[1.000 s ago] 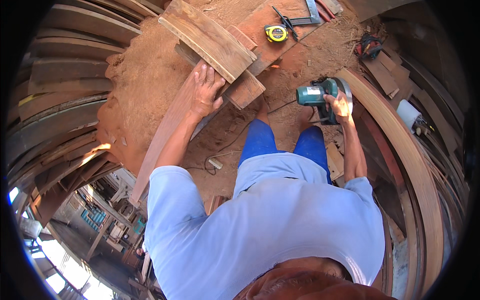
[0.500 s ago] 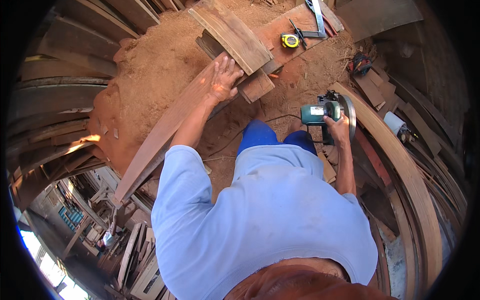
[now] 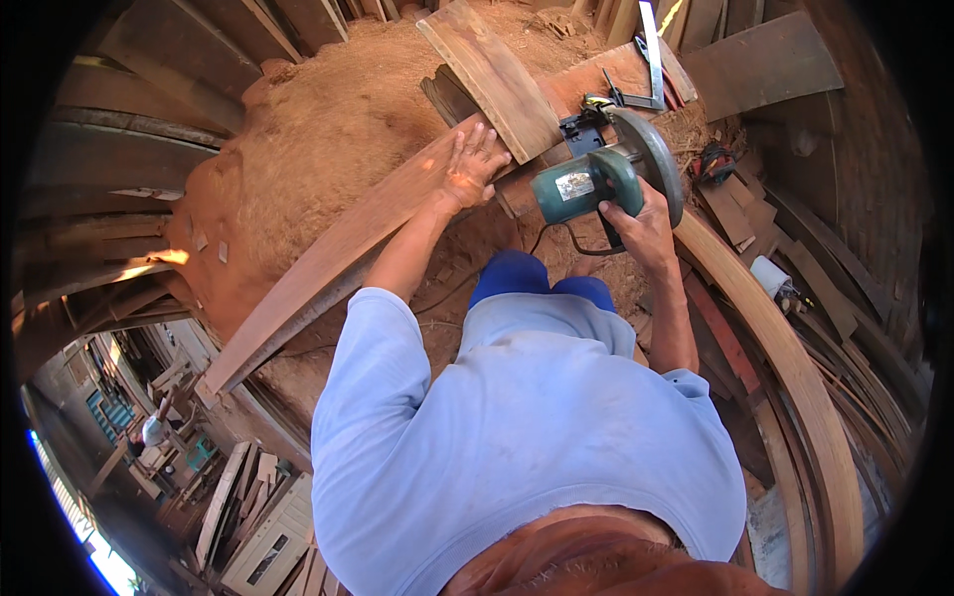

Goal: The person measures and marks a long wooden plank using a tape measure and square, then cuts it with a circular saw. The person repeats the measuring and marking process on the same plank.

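My left hand (image 3: pixel 473 173) lies flat with fingers stretched on a long reddish plank (image 3: pixel 333 258). Its fingertips are beside a shorter board (image 3: pixel 492 81) set crosswise over the plank's far end. My right hand (image 3: pixel 644 226) is wrapped round the handle of a green circular saw (image 3: pixel 571 191) with a grey round blade guard. The saw is held right of the crossing boards, its black base plate toward them. It hides part of the wood beneath, and I cannot tell whether it touches the wood.
A metal square (image 3: pixel 654 74) and red-handled tool lie on a dusty board at the far right. Sawdust (image 3: pixel 328 109) covers the ground. A long curved-looking plank (image 3: pixel 785 348) and scrap wood lie right. Stacked boards (image 3: pixel 129 169) stand left. Another person (image 3: pixel 155 429) is in the lower-left background.
My right hand has brought the circular saw up and left, from beside my leg to the crossed boards. It now mostly hides the yellow tape measure. My left hand stays on the plank.
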{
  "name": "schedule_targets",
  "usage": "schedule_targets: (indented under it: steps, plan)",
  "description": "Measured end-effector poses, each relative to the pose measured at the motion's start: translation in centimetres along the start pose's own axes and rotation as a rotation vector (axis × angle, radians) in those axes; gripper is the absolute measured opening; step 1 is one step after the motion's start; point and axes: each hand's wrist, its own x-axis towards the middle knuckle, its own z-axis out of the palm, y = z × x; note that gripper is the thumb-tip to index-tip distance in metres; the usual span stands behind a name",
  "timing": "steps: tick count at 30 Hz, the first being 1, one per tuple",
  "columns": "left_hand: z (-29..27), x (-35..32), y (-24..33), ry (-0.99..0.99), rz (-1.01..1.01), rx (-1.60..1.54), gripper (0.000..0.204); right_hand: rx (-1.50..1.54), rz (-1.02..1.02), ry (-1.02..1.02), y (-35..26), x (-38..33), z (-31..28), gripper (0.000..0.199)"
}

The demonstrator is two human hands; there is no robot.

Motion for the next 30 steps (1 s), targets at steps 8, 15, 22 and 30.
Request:
schedule_targets:
  steps: [8, 15, 22, 30]
  plan:
    - [0.8, -1.0, -0.6, 0.141, -0.113, -0.082, 0.09, -0.126, -0.053, -0.068, 1.2, 1.9, 1.2, 0.035]
    - [3.3, -3.7, -1.5, 0.316, -0.489, -0.179, 0.118, -0.164, -0.079, -0.149, 2.3, 2.3, -0.2, 0.035]
    - [2.0, -3.0, -0.9, 0.288, -0.544, -0.176, 0.107, -0.149, -0.006, -0.173, 2.7, 2.6, -0.8, 0.033]
    - [2.6, -3.6, -0.5, 0.326, -0.551, -0.209, 0.107, -0.21, -0.011, -0.108, 2.5, 2.3, -0.1, 0.031]
